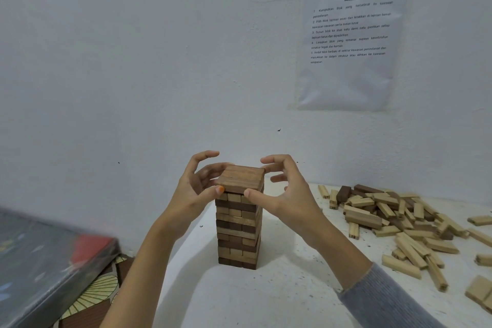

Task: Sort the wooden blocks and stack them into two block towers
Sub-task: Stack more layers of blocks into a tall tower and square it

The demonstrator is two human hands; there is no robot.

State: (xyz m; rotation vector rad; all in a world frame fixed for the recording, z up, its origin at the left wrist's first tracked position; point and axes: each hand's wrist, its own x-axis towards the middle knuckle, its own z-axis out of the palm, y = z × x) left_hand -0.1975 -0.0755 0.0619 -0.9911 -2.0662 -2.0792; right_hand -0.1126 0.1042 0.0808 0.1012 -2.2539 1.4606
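Our left hand (pixel 197 186) and right hand (pixel 286 193) pinch the top layer (pixel 241 177) of the one block tower (pixel 238 234) on the table (pixel 266 301); the loose blocks (pixel 399 224) heaped alongside leave a second tower unbuilt

Scattered blocks (pixel 399 224) run past the right edge.

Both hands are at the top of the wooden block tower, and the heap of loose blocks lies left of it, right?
No: the head view shows the heap of loose pale and dark wooden blocks right of the tall wooden block tower. The rest holds.
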